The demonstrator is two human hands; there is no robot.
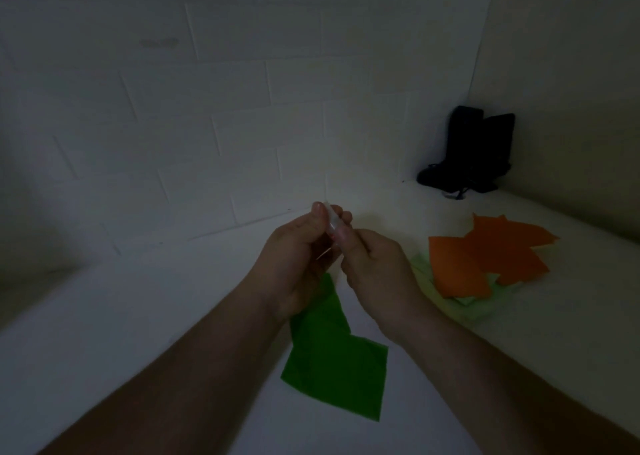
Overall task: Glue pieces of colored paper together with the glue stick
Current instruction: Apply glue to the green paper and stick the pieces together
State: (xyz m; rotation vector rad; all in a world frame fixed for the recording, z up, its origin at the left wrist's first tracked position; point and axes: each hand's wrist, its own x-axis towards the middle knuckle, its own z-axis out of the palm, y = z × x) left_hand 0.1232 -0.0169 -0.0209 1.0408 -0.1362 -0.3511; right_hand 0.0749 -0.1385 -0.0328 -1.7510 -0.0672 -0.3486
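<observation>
Both my hands meet above the white table, pinching a small pale glue stick (331, 223) between them. My left hand (298, 264) holds its upper part with thumb and fingers. My right hand (374, 274) grips its lower part. Most of the stick is hidden by my fingers. Dark green paper (336, 357), two overlapping pieces, lies flat on the table below my hands. To the right, orange paper pieces (485, 257) rest on a stack of light green paper (464, 302).
A black object (474, 149) leans in the far right corner against the wall. The white brick wall (207, 108) rises just behind the table (138, 316). The scene is dim.
</observation>
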